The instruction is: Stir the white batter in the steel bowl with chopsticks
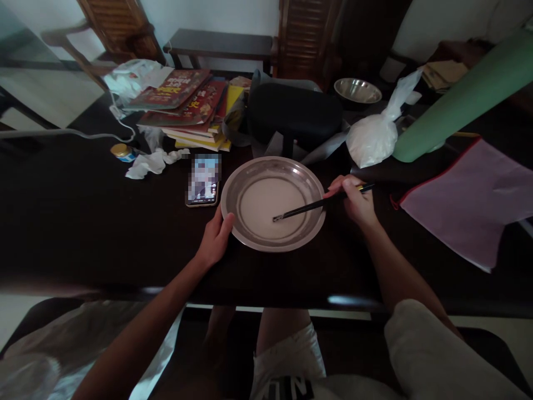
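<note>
A round metal basin [272, 246] stands on the dark table in front of me, with a milky white liquid [270, 200] in it. My left hand [217, 236] grips the basin's left rim, thumb on top and fingers beneath, mostly hidden. In my right hand [356, 201], closed at the basin's right side, is a pair of black chopsticks [308, 208]. Their tips reach into the liquid near the middle and have some white on them. Just left of the basin lies a phone [203, 180] with its screen lit.
Behind the basin sit a black case [293, 111] and a stack of books [187, 111]. At right are a knotted bag of white powder [372, 139], a green roll [466, 94] and a pink zip pouch [462, 200]. Crumpled tissue [147, 164] and a small jar [124, 153] lie left; a second metal bowl [358, 90] stands behind.
</note>
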### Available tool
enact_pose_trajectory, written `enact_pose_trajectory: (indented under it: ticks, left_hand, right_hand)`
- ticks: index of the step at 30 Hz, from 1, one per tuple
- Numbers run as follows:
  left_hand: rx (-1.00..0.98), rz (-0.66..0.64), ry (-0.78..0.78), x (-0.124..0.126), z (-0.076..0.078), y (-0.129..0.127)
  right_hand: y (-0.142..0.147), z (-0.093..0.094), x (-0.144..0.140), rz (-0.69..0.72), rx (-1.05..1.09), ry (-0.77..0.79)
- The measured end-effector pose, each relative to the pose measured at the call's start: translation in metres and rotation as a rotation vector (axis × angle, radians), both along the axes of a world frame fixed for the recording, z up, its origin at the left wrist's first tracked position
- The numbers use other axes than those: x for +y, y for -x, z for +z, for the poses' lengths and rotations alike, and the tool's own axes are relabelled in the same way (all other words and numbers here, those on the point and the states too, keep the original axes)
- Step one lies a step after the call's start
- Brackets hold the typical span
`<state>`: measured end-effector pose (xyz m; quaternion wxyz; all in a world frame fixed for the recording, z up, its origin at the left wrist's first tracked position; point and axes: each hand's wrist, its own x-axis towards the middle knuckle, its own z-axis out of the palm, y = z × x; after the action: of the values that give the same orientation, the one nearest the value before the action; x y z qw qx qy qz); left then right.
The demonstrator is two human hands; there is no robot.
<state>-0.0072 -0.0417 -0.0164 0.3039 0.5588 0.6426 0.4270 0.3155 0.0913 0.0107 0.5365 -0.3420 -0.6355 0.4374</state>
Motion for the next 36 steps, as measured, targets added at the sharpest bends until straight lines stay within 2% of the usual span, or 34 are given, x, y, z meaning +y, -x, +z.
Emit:
enact_pose_trajectory:
  ticks: [3, 7, 12, 17, 22, 27, 31, 36]
  left_hand:
    - [0.015, 0.002, -0.004, 0.0003, -0.0007, 0.0006]
    - [0.026, -0.004, -0.013, 0.0001, -0.0029, 0.0017]
    - [0.031, -0.009, -0.015, -0.0001, -0.0042, 0.0021]
    - [0.035, -0.009, -0.008, 0.0001, -0.0029, 0.0019]
    - [0.02, -0.003, -0.014, 0.0003, -0.0023, 0.0012]
    - [0.002, 0.001, -0.013, 0.0001, -0.0026, 0.0012]
    - [0.003, 0.001, -0.009, 0.0, -0.0025, 0.0014]
    - [0.006, -0.002, -0.015, 0.0, -0.0037, 0.0017]
  right_hand:
    - [0.0009, 0.0014, -0.0018, 0.02, -0.088, -0.033]
    - [-0.0002, 0.0006, -0.0009, -0.062, 0.006, -0.008]
    - [0.0003, -0.0019, 0.0001, 0.03, -0.051, -0.012]
    - [-0.001, -0.0029, 0.0015, -0.037, 0.014, 0.0]
    - [-0.0009, -0.0032, 0.001, 0.04, -0.017, -0.008]
    - [-0.0014, -0.0031, 0.0007, -0.024, 0.02, 0.017]
    - [-0.0007, -0.0035, 0.001, 0.037, -0.018, -0.015]
    - [-0.0014, -0.004, 0.0021, -0.039, -0.004, -0.021]
